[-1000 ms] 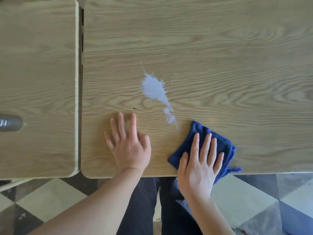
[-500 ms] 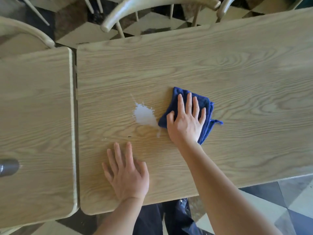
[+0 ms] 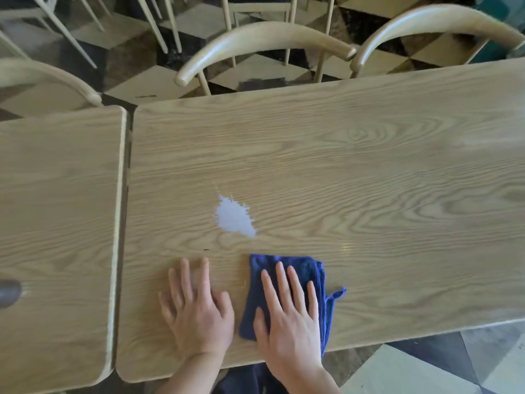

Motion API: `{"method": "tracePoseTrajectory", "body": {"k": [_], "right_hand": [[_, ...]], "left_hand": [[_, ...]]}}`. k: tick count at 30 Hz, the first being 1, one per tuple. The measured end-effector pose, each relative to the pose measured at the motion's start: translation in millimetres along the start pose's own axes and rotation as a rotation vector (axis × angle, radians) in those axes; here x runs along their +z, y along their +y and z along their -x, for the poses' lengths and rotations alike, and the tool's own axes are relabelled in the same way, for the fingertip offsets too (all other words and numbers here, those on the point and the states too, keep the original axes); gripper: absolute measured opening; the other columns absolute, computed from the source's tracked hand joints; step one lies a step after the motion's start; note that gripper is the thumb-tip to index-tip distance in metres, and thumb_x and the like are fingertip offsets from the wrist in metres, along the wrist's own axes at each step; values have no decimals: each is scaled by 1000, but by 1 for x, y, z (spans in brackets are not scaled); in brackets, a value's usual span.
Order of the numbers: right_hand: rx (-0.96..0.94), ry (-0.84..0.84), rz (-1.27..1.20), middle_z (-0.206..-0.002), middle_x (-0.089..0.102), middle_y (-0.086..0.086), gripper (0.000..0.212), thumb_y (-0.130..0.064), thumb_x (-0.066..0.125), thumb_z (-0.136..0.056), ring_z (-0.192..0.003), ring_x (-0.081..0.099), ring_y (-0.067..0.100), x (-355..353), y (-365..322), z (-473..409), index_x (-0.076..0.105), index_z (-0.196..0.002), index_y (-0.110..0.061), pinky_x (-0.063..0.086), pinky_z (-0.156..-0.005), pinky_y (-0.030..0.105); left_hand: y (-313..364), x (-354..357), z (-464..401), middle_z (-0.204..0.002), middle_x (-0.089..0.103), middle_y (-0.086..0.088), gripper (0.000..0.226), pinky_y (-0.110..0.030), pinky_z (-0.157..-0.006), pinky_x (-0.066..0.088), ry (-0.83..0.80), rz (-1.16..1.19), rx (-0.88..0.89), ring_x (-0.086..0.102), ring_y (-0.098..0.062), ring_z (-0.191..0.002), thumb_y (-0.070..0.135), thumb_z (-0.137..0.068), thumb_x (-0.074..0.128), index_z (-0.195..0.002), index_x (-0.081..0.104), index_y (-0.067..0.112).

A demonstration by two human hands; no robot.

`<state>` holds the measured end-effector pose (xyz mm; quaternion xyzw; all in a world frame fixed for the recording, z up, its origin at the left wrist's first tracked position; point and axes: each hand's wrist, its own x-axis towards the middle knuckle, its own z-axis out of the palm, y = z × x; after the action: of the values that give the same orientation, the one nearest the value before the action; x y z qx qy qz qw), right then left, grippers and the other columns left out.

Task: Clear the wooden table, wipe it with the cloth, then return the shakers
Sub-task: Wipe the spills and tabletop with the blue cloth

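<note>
Head view shows my right hand (image 3: 287, 319) pressing flat, fingers straight, on the folded blue cloth (image 3: 287, 282) at the wooden table's (image 3: 369, 180) near edge; my left hand (image 3: 196, 305) lies flat beside it. I judge a short pass could smear the white spill (image 3: 234, 217) just beyond.

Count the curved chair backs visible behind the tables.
3. One chair back at far left behind the left table, one in the middle, one at right behind the wiped table. Further chairs beyond show only legs.
</note>
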<state>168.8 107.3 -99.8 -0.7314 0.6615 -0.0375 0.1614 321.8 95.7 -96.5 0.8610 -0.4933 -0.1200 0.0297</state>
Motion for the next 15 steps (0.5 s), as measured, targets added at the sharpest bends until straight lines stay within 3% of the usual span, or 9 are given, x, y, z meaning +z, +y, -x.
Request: {"method": "tracePoseTrajectory", "body": {"k": [5, 10, 15], "right_hand": [[-31, -5, 45, -163, 27, -5, 73, -53, 53, -81, -151, 25, 16, -16, 20, -31, 40, -150, -34, 25, -120, 50], [116, 64, 54, -165, 21, -2, 69, -53, 40, -89, -152, 17, 20, -36, 36, -149, 30, -154, -31, 12, -123, 51], [82, 59, 40, -167, 9, 2, 68, -49, 29, -93, -154, 5, 22, -38, 3, -251, 21, -157, -27, 3, -123, 55]], "left_hand": [[-2, -1, -1, -166, 20, -1, 68, -57, -122, 14, -22, -19, -10, 14, -27, -154, 40, -83, 31, -151, 35, 33], [-2, 1, -1, -167, 14, 0, 68, -54, -123, 10, -49, -68, 0, 9, -26, -155, 40, -86, 32, -154, 28, 34], [-2, 4, -2, -166, 19, -4, 67, -56, -123, 10, -28, -57, -1, 11, -28, -155, 40, -85, 32, -152, 30, 32]]}}
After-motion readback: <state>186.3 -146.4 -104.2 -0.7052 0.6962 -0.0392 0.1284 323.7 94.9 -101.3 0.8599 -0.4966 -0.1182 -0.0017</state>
